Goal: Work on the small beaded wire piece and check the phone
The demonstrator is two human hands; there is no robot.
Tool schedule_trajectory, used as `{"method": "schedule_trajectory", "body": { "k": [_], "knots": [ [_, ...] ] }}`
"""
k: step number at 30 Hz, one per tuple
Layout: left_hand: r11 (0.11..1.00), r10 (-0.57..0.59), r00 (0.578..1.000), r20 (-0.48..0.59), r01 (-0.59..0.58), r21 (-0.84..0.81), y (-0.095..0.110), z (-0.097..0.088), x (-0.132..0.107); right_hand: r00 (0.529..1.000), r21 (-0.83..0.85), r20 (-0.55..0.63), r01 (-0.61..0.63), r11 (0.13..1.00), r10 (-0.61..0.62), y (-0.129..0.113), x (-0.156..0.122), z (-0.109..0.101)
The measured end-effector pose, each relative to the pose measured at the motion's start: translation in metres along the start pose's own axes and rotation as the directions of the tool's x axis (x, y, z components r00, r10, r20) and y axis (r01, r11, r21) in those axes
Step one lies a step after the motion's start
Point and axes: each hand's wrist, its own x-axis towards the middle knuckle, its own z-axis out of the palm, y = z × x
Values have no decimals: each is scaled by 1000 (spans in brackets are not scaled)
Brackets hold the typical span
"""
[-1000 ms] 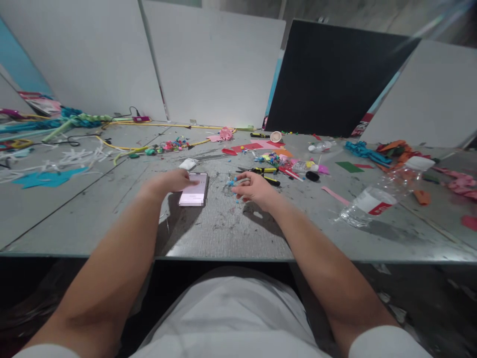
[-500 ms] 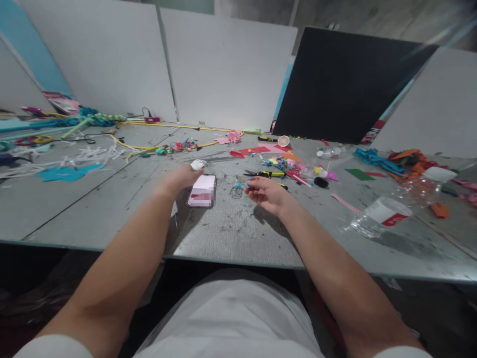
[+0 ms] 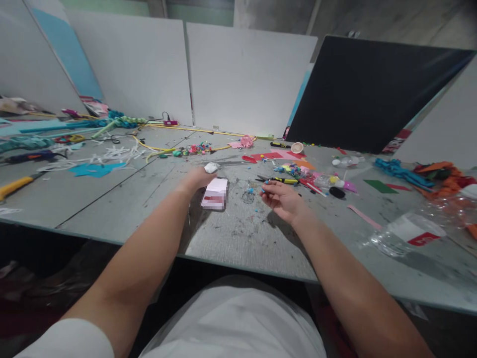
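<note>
My left hand reaches forward over the grey table, its fingers closed round a small white object just beyond a phone that lies flat with its screen lit. My right hand rests palm up to the right of the phone, fingers loosely curled and apart, with small blue beads at its fingertips. A little wire and bead piece lies on the table between the two hands.
Yellow-handled pliers, coloured beads and paper scraps litter the table beyond my hands. A crushed plastic bottle lies at the right. Cords, blue paper and white strips spread at the left. White and black boards stand along the back edge.
My left hand slid off the phone and forward onto the white object. My right hand turned palm up and opened. The view shifted to the left.
</note>
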Motion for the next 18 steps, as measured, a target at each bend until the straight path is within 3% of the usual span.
{"method": "schedule_trajectory", "body": {
  "k": [4, 10, 12, 15, 18],
  "knots": [
    [999, 51, 999, -3, -51, -1, 8, 9, -6, 1000, 7, 6, 2, 1000, -2, 2, -1, 0],
    [985, 84, 993, -83, -70, 159, 29, 33, -20, 1000, -16, -4, -8, 1000, 8, 1, -3, 2],
    [994, 90, 993, -72, -85, 72, 30, 36, -20, 1000, -21, -15, -5, 1000, 5, 0, -3, 3],
    [970, 141, 987, -76, -153, -187, 30, 36, -17, 1000, -23, -15, 1, 1000, -1, -1, -4, 4],
    [827, 184, 942, -280, -302, -474, 32, 36, -17, 1000, -28, -5, 4, 1000, -4, 0, -3, 3]
  ]
}}
